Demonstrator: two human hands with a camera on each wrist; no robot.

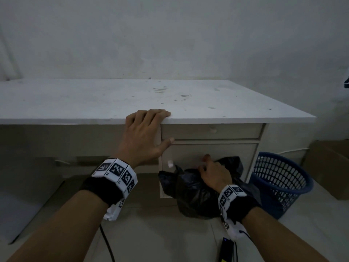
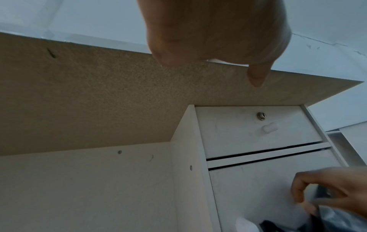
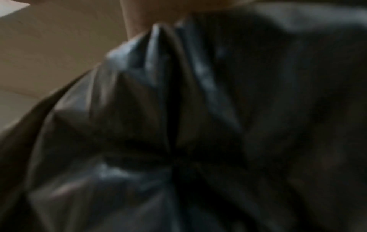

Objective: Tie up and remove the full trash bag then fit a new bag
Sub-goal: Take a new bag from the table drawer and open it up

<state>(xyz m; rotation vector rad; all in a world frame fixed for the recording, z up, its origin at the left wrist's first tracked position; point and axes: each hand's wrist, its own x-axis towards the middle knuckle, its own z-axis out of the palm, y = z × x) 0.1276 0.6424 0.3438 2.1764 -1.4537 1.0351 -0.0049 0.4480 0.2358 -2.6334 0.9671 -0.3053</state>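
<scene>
A full black trash bag point(image 1: 192, 191) stands on the floor against the desk's cabinet door. My right hand point(image 1: 213, 173) rests on its top with fingers curled into the gathered plastic; the left wrist view shows that hand point(image 2: 327, 193) pinching the bag point(image 2: 337, 219). Crumpled black bag plastic point(image 3: 178, 125), blurred, fills the right wrist view. A blue mesh basket point(image 1: 279, 184) stands to the right of the bag with no bag in it. My left hand point(image 1: 154, 127) grips the front edge of the white desk point(image 1: 113, 99), fingers over the top, thumb below.
Under the desk top sit a drawer point(image 1: 211, 131) with a knob and a cabinet door below it. A cardboard box point(image 1: 330, 167) stands at the far right behind the basket. Cables and a small device with a blue light point(image 1: 226, 248) lie on the tiled floor near me.
</scene>
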